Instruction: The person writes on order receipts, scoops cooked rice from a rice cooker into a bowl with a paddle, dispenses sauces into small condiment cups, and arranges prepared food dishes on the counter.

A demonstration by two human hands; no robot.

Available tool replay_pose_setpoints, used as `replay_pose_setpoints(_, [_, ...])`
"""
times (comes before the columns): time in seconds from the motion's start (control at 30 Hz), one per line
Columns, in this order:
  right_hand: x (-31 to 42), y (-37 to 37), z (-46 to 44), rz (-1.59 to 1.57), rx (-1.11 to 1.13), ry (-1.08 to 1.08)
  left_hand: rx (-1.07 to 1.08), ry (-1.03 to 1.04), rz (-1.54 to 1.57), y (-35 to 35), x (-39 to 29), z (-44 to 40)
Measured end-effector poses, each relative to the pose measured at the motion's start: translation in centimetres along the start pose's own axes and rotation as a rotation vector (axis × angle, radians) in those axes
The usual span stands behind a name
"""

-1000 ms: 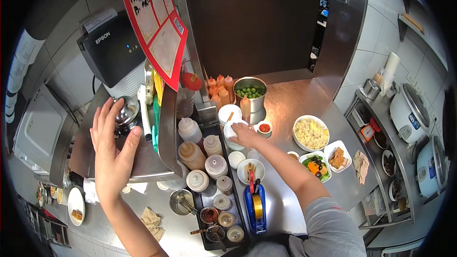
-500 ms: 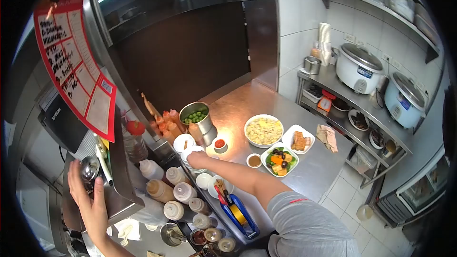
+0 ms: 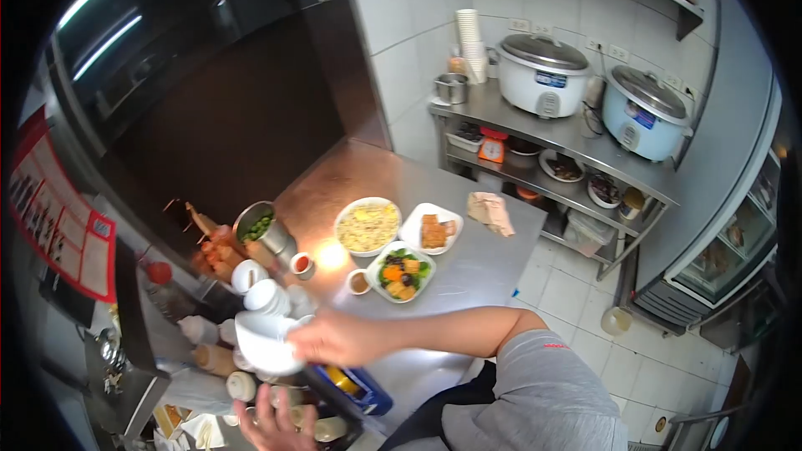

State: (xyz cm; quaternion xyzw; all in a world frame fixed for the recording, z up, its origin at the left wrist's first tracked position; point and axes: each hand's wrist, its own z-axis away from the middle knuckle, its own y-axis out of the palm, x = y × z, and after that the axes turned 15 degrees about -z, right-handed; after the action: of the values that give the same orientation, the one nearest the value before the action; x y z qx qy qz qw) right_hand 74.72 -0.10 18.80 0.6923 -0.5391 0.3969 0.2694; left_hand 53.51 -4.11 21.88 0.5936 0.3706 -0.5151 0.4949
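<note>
My right hand (image 3: 330, 337) grips a white bowl (image 3: 261, 344) by its rim, tilted above the row of squeeze bottles. Below it my left hand (image 3: 276, 422) is open, fingers spread, over the bottle tops and apart from the bowl. Just beyond the held bowl stands a stack of white bowls (image 3: 267, 296). A blue tape dispenser (image 3: 359, 392) lies partly hidden beneath my right forearm. Close by are a squeeze bottle (image 3: 214, 359) with tan sauce and a small cup of red sauce (image 3: 302, 264).
On the steel counter stand a large bowl of fried rice (image 3: 368, 227), a bowl with browned pieces (image 3: 433, 231), a salad bowl (image 3: 402, 274), a brown sauce cup (image 3: 358, 283) and a cloth (image 3: 490, 213). Rice cookers (image 3: 545, 75) sit on the right shelf.
My right hand has lifted a white bowl from the stack and brought it nearer. My left hand has left the metal ledge and moved right, over the bottles. The view has swung right.
</note>
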Motion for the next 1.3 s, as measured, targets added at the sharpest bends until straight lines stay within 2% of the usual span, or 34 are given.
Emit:
replay_pose_setpoints(0.03, [0.4, 0.4, 2.2, 0.09, 0.002, -0.132, 0.212, -0.057, 0.217, 0.6, 2.0, -0.8])
replay_pose_setpoints(0.07, [1.1, 0.4, 4.6, 0.203, 0.044, -0.124, 0.418, -0.115, 0.437, 1.4, 4.1, -1.3])
replay_pose_setpoints(0.13, [3.0, -0.2, 9.6, 0.403, 0.104, -0.095, 0.629, -0.308, 0.545, 6.2, 5.6, -1.1])
replay_pose_setpoints(0.17, [3.5, -1.1, 12.1, 0.52, 0.094, -0.1, 0.421, -0.331, 0.477, 9.0, 7.2, -1.0])
replay_pose_setpoints(0.2, [3.5, -2.1, 14.6, 0.623, 0.093, -0.109, 0.34, -0.314, 0.477, 11.8, 9.3, -1.1])
replay_pose_setpoints(0.23, [3.5, -3.2, 17.0, 0.714, 0.101, -0.128, 0.424, -0.383, 0.465, 13.6, 11.0, -1.3])
replay_pose_setpoints(0.27, [3.7, -5.1, 19.5, 0.705, 0.121, -0.043, 0.436, -0.487, 0.455, 15.5, 13.6, -2.2])
replay_pose_setpoints(0.3, [5.4, -7.3, 21.5, 0.66, 0.043, -0.066, 0.623, -0.554, 0.57, 18.2, 14.2, -1.7])
replay_pose_setpoints(0.33, [7.7, -9.5, 23.3, 0.45, -0.097, 0.18, 0.59, -0.558, 0.502, 20.5, 16.3, -1.8])
replay_pose_setpoints(0.37, [10.4, -11.8, 25.0, 0.364, -0.226, 0.212, 0.604, -0.585, 0.441, 22.8, 18.0, -1.7])
replay_pose_setpoints(0.4, [12.7, -13.8, 26.3, 0.297, -0.364, 0.255, 0.86, -0.603, 0.475, 24.8, 19.1, -1.7])
replay_pose_setpoints(0.5, [16.1, -17.8, 29.7, 0.618, -0.461, 0.239, 1.036, -0.558, 0.452, 31.9, 19.4, -0.6])
replay_pose_setpoints(0.53, [16.6, -18.9, 30.6, 0.72, -0.425, 0.216, 1.083, -0.55, 0.449, 34.1, 19.3, -0.2])
replay_pose_setpoints(0.67, [16.3, -22.1, 32.7, 1.058, -0.338, 0.195, 1.005, -0.532, 0.377, 40.8, 19.8, 0.5])
replay_pose_setpoints(0.73, [15.6, -24.2, 33.6, 1.174, -0.333, 0.188, 1.039, -0.531, 0.385, 43.3, 20.6, 0.1])
replay_pose_setpoints(0.93, [14.3, -31.3, 35.1, 1.256, -0.364, 0.163, 1.013, -0.576, 0.36, 50.4, 22.9, -2.4])
replay_pose_setpoints(1.03, [13.5, -35.4, 34.8, 1.287, -0.303, 0.252, 0.951, -0.591, 0.283, 54.0, 23.9, -4.4])
replay_pose_setpoints(1.2, [11.0, -42.4, 33.0, 1.254, -0.29, 0.338, 0.896, -0.508, 0.227, 58.6, 24.8, -8.6])
replay_pose_setpoints(1.23, [10.4, -43.5, 32.7, 1.249, -0.3, 0.354, 0.902, -0.564, 0.219, 59.1, 25.5, -9.6])
replay_pose_setpoints(1.3, [10.6, -45.5, 32.0, 0.935, -0.435, 0.292, 0.909, -0.676, 0.211, 60.0, 27.2, -11.8])
